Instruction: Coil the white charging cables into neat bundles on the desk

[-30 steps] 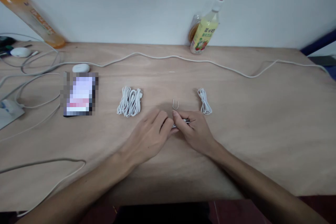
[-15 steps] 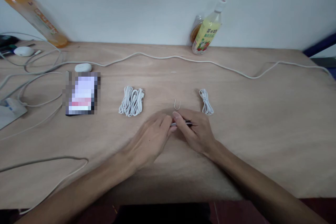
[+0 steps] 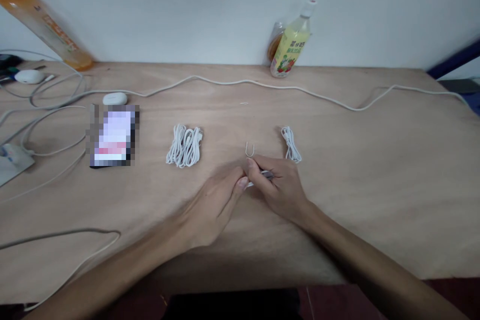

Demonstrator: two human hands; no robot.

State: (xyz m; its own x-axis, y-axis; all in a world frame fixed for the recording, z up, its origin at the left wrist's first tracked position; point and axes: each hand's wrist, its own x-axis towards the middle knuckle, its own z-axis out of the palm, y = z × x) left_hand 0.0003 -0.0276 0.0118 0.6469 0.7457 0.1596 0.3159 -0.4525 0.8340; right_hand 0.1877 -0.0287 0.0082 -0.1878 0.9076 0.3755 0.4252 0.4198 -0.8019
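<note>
White piece between hands over table: right hand, fingers closed round it; left hand apparently pinching its end. Loose U-shaped wire just beyond. Left coils, right coil look bundled; held piece seemingly unfinished.

Dim, even light leaves soft shadows on the tabletop, and coarse pixelation masks the phone.

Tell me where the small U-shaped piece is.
In the head view, the small U-shaped piece lies near the middle, just beyond the right hand, between the larger cable bundle at left and the smaller cable bundle at right.
</note>
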